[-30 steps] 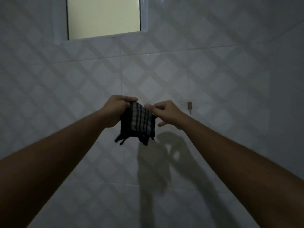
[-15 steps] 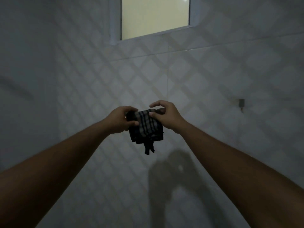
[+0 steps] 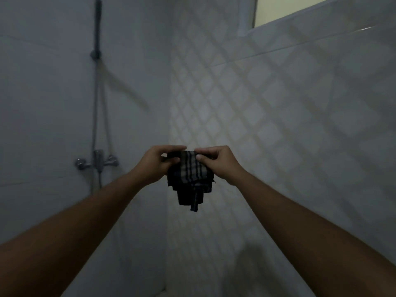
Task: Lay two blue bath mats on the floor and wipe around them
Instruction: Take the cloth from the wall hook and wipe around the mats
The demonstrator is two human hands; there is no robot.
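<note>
Dark striped cloth rag, bunched and dangling, pinched at its top edge between left hand and right hand, thumbs pressed against fingers, held out at chest height before the diamond-patterned tiled wall. Probably being gathered into a wiping pad. No blue bath mats visible; chrome shower mixer off to the left.

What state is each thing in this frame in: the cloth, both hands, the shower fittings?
Striped cloth: bunched, held in the air by its top edge, ends hanging.
Left hand: closed on the cloth.
Right hand: closed on the cloth.
Shower head: parked in its wall holder, no water visible.
Tap: no water visible.
</note>
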